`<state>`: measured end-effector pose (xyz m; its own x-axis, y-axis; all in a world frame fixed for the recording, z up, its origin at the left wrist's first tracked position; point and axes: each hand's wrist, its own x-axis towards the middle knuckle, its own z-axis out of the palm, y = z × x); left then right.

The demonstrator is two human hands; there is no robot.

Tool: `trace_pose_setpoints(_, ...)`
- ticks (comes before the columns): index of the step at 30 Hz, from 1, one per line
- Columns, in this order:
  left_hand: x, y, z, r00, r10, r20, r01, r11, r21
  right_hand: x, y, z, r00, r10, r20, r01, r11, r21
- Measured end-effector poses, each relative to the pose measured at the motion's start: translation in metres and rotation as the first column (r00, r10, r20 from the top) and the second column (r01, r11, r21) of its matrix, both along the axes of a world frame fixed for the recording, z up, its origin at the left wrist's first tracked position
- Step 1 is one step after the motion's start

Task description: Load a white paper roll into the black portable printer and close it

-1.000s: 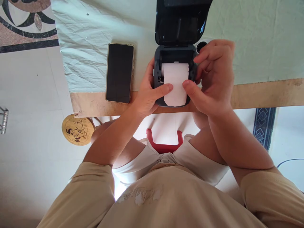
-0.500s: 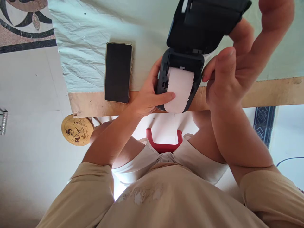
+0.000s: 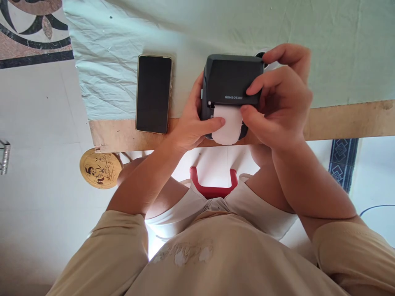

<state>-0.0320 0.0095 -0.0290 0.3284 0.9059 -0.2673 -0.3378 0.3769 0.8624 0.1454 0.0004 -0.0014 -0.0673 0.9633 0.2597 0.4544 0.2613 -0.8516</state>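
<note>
A black label printer (image 3: 234, 78) is held over the front edge of the table, its lid down. White paper (image 3: 227, 125) sticks out from under the lid toward me. My left hand (image 3: 196, 119) grips the printer's left side, with the thumb lying on the paper. My right hand (image 3: 280, 98) holds the right side, its fingertips on the lid and its thumb at the lid's front edge beside the paper. A white round object, partly hidden, shows behind my right fingers.
A phone (image 3: 153, 94) with a dark screen lies left of the printer on the pale green cloth (image 3: 117, 24). Bare wood (image 3: 345, 120) forms the table's front edge. Below it are a round wooden piece (image 3: 100, 168) with a panda picture and a red bar (image 3: 212, 192).
The printer's lid has swung down from raised to closed over the paper roll. My right hand has moved left and toward me, onto the lid. My left hand has barely moved.
</note>
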Motion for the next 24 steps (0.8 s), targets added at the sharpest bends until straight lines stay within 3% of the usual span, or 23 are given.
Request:
trace_pose_setpoints(5, 0.0, 0.0, 0.005, 0.999, -0.02, 0.028, 0.021, 1.0, -0.013, 0.0, -0.001, -0.001, 0.995, -0.037, 0.093, 0.028, 0.995, 0.091)
trace_pose_setpoints(11, -0.002, 0.001, 0.008, 0.997, -0.049, 0.053, 0.049, 0.999, 0.01, 0.0, 0.003, -0.01, 0.999, 0.048, 0.027, -0.051, 0.986, 0.157)
trace_pose_setpoints(18, -0.003, -0.001, 0.007, 0.992, -0.068, 0.102, 0.067, 0.998, 0.012, -0.002, 0.004, -0.015, 0.981, 0.135, -0.137, -0.136, 0.991, 0.004)
trace_pose_setpoints(24, 0.002, -0.004, 0.007, 0.984, -0.02, 0.177, -0.002, 0.992, 0.125, -0.002, 0.005, -0.013, 0.988, 0.139, -0.072, -0.135, 0.989, 0.064)
